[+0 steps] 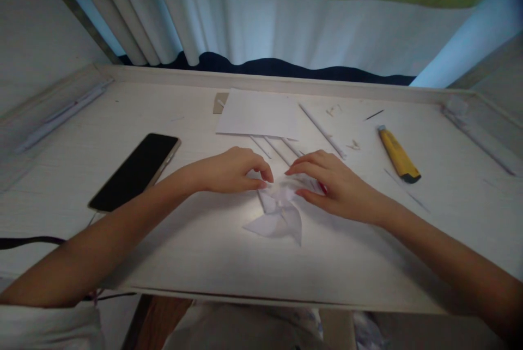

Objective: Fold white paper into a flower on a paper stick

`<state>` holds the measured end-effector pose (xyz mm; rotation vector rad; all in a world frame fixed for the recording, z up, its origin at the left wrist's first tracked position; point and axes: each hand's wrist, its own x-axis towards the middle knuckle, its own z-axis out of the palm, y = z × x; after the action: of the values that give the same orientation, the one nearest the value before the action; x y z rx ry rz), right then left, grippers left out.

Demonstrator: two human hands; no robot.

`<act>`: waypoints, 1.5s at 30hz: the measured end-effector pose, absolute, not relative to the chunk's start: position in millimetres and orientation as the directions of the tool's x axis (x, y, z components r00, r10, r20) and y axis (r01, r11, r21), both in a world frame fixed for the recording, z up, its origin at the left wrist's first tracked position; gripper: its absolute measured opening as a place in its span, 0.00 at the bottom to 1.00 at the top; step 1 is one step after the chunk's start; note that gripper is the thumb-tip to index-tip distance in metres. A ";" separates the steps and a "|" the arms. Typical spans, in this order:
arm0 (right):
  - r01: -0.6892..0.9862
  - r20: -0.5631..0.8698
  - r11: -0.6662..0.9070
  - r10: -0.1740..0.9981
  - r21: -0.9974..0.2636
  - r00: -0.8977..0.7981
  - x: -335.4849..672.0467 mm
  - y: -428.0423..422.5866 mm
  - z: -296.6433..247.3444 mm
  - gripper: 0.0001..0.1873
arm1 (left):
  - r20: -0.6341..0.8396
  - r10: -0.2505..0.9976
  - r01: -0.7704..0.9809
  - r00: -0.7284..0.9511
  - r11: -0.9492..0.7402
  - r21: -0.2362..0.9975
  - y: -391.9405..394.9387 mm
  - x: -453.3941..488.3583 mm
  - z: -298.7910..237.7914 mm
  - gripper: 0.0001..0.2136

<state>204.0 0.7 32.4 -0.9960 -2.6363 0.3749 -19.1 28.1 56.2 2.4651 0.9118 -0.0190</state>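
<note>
A white folded paper pinwheel (281,219) lies on the desk in front of me, its pointed blades toward the near edge. My left hand (237,170) hovers at its upper left, fingers curled and a small gap between thumb and forefinger. On the other side, my right hand (330,183) has its thumb and fingers apart, close to the pinwheel's upper right. I cannot tell whether either hand's fingertips touch the paper. A small red thing (322,187) shows partly beside my right hand. Thin rolled paper sticks (278,149) lie just beyond my hands.
A black phone (134,170) lies at left, partly under my left forearm. Beyond my hands are a white paper sheet (257,114) and another paper stick (322,132). At right lie a yellow utility knife (397,152), a thin dark rod (373,115) and paper scraps (353,145).
</note>
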 end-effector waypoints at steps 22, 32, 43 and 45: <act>0.586 -0.113 0.536 0.672 -0.608 -0.732 176.0 17.3 18.2 0.08 | -0.064 0.573 0.499 0.817 -0.648 0.576 38.6 -16.7 36.1 0.06; 0.611 -0.092 0.456 0.749 -0.647 -0.656 184.0 12.2 19.2 0.10 | 0.075 0.866 0.543 0.495 -0.375 0.751 36.9 -30.7 32.9 0.11; 0.597 0.232 0.453 0.881 -0.662 -0.412 187.3 -0.5 33.5 0.06 | -0.292 0.714 0.093 0.637 0.304 0.948 6.2 -19.7 25.7 0.18; 0.627 0.327 0.519 0.854 -0.581 -0.404 186.7 -5.3 33.8 0.07 | -0.246 0.709 0.092 0.661 0.248 0.964 -1.6 -16.9 29.8 0.17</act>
<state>186.7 -5.3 33.8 -1.2015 -2.1636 0.4942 -16.9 -1.6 29.8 1.2727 0.7761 0.4830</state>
